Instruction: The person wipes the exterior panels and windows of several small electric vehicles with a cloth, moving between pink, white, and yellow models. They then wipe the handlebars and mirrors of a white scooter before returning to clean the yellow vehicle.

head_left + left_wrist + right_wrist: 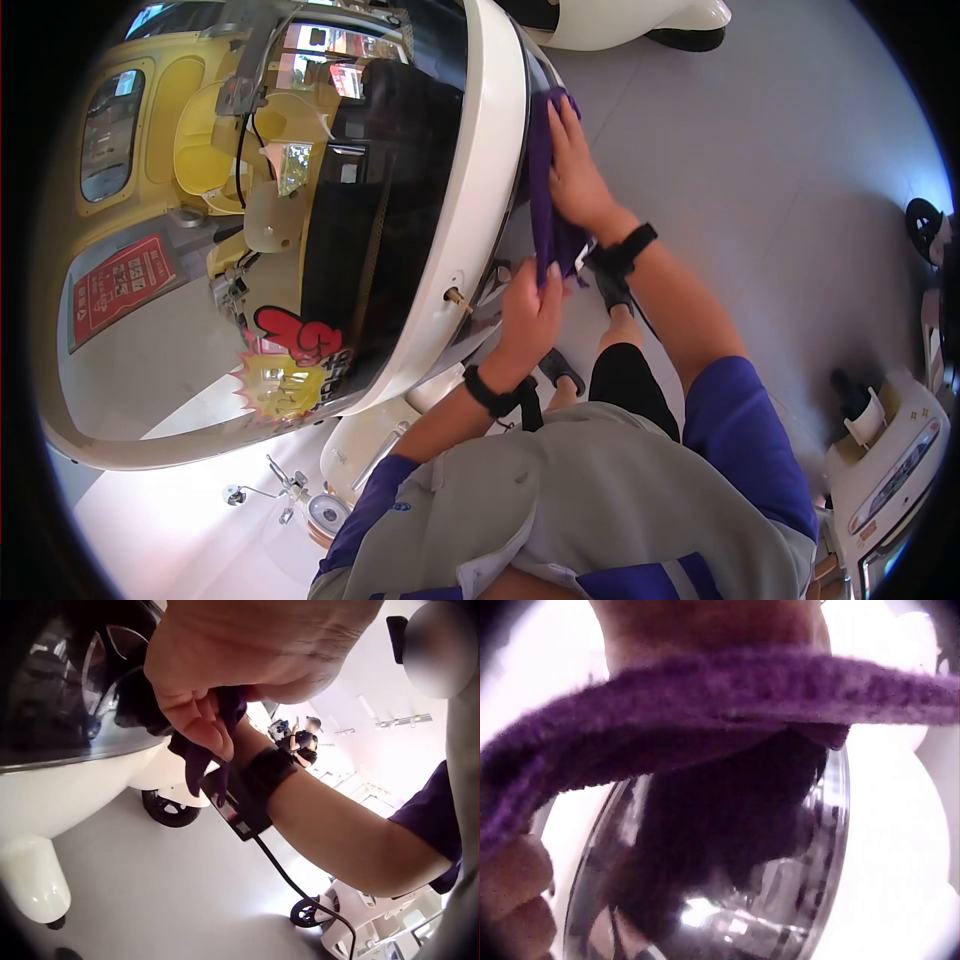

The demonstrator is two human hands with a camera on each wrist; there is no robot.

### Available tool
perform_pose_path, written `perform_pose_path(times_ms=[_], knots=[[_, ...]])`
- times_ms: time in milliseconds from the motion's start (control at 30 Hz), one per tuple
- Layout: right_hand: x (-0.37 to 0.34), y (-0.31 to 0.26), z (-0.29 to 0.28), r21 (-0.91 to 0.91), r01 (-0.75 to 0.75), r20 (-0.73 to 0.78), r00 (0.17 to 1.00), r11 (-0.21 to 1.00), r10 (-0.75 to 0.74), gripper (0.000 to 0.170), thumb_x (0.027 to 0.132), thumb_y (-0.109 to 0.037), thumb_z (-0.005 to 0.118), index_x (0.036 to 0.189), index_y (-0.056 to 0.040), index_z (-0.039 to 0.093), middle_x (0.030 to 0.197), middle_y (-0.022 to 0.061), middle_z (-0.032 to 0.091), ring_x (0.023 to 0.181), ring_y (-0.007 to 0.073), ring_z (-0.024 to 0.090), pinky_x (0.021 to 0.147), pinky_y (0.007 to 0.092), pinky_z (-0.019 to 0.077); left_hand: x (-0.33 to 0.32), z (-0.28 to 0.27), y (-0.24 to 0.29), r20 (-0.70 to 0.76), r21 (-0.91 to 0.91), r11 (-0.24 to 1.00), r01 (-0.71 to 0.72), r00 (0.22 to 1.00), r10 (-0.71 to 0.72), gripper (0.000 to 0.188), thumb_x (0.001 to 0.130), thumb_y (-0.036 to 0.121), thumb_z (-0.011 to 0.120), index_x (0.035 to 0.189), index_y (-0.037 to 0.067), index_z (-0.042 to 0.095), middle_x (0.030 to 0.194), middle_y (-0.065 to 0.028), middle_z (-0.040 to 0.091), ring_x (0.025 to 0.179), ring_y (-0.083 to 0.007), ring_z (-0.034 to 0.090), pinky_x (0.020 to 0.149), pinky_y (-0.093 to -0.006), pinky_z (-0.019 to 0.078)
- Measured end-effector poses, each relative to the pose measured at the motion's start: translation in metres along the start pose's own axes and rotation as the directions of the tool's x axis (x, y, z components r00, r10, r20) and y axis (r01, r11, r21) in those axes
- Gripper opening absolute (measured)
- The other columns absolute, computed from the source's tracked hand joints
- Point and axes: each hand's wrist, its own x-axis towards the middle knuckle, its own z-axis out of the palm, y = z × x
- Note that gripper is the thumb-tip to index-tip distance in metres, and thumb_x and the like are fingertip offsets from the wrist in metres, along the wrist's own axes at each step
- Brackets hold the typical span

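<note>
One cloth (542,185) is being handled by both hands at the side edge of a white car (490,130). Its near end is being pinched by the left hand (530,310), between the thumb and curled fingers, and a loose tip is being left to hang beside those fingers in the left wrist view. Its far end is being covered by the right hand (580,170), whose fingers are being held straight and close together on top of it; whether any cloth is being gripped by the right thumb cannot be told. Between the two hands the cloth is being stretched into a long narrow strip. In the right wrist view it is being seen as a thick band across a dark glossy panel (727,847), with the left fingers at its lower left end.

Black bands (625,250) are being worn on both wrists. A brass fitting (456,296) is being passed closely by the left hand, on the car's pale frame. Red and yellow stickers (300,340) are being shown on the windscreen (400,190). Another white vehicle (640,22) is being seen beyond the hands.
</note>
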Motion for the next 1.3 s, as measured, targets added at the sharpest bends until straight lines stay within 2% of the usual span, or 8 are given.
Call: perform_pose_path(times_ms=[333,567,667,733,867,1033,1100,1300], knots=[[-0.161,-0.092,0.095,-0.136,-0.286,0.008,0.957,0.949,0.290,0.090,0.075,0.005,0.056,0.147,0.0156,0.002,0.149,0.0445,-0.001,0.139,0.0614,0.007,0.118,0.0548,0.0125,-0.128,-0.103,-0.099,0.044,0.110,0.989,0.095,0.994,-0.100,0.026,0.101,0.023,0.049,0.097,-0.002,0.055,0.075,-0.0138,0.069,0.066,-0.0229,0.069,0.061,-0.0337,0.0519],[-0.268,-0.168,0.200,-0.056,-0.515,-0.011,0.857,0.855,0.515,0.096,0.075,0.004,0.056,0.146,0.0155,-0.007,0.147,0.0458,-0.003,0.137,0.0629,0.009,0.118,0.0540,0.0127,-0.204,-0.187,-0.165,-0.144,-0.297,0.938,0.181,0.962,-0.231,0.033,0.104,0.026,0.045,0.112,-0.004,0.055,0.097,-0.0144,0.070,0.079,-0.0195,0.071,0.068,-0.0296,0.0562],[-0.300,-0.201,0.244,0.146,-0.628,-0.075,0.764,0.765,0.641,0.078,0.077,0.002,0.056,0.142,0.0175,0.016,0.141,0.0446,0.026,0.131,0.0563,0.032,0.112,0.0516,0.0292,-0.213,-0.215,-0.191,-0.215,-0.413,0.894,0.175,0.935,-0.282,0.033,0.103,0.024,0.045,0.115,-0.006,0.054,0.102,-0.0145,0.068,0.082,-0.0208,0.071,0.070,-0.0299,0.0579],[-0.325,-0.173,0.278,0.406,-0.661,0.197,0.738,0.631,0.646,0.059,0.078,0.001,0.056,0.131,0.0141,0.033,0.125,0.0378,0.046,0.119,0.0508,0.048,0.102,0.0500,0.0400,-0.213,-0.222,-0.203,-0.238,-0.475,0.870,0.130,0.933,-0.269,0.029,0.102,0.020,0.046,0.114,-0.006,0.054,0.101,-0.0140,0.068,0.082,-0.0213,0.071,0.072,-0.0310,0.0590],[-0.321,-0.190,0.257,0.366,-0.748,0.131,0.630,0.553,0.766,0.025,0.084,-0.002,0.055,0.108,0.0052,0.058,0.087,0.0099,0.067,0.075,0.0163,0.062,0.066,0.0317,0.0525,-0.196,-0.215,-0.232,-0.241,-0.319,0.940,0.123,0.948,-0.206,0.028,0.093,0.020,0.057,0.107,-0.005,0.059,0.084,-0.0112,0.069,0.076,-0.0184,0.069,0.066,-0.0317,0.0539],[-0.296,-0.188,0.182,0.078,-0.333,-0.136,0.930,0.940,0.341,0.037,0.081,-0.007,0.065,0.116,0.0003,0.053,0.104,0.0164,0.059,0.096,0.0281,0.060,0.084,0.0393,0.0499,-0.177,-0.175,-0.199,-0.192,-0.414,0.910,0.039,0.973,-0.129,0.030,0.092,0.021,0.056,0.107,-0.005,0.060,0.084,-0.0116,0.069,0.079,-0.0191,0.069,0.068,-0.0320,0.0534],[-0.272,-0.210,0.171,-0.134,-0.233,-0.096,0.970,0.963,0.221,0.039,0.078,-0.005,0.065,0.115,-0.0017,0.055,0.107,0.0162,0.056,0.098,0.0307,0.058,0.085,0.0402,0.0490,-0.180,-0.181,-0.189,-0.120,-0.744,0.662,0.092,0.956,-0.267,0.029,0.095,0.018,0.053,0.114,-0.004,0.058,0.102,-0.0137,0.067,0.088,-0.0216,0.068,0.077,-0.0336,0.0572],[-0.292,-0.247,0.239,-0.176,0.193,0.542,0.837,0.965,-0.069,0.048,0.071,-0.010,0.076,0.116,-0.0125,0.058,0.110,0.0138,0.051,0.104,0.0359,0.056,0.083,0.0449,0.0499,-0.219,-0.246,-0.233,-0.216,-0.950,0.312,-0.028,0.781,-0.586,0.027,0.095,0.012,0.050,0.118,0.000,0.056,0.109,-0.0135,0.065,0.094,-0.0236,0.068,0.082,-0.0358,0.0585]])
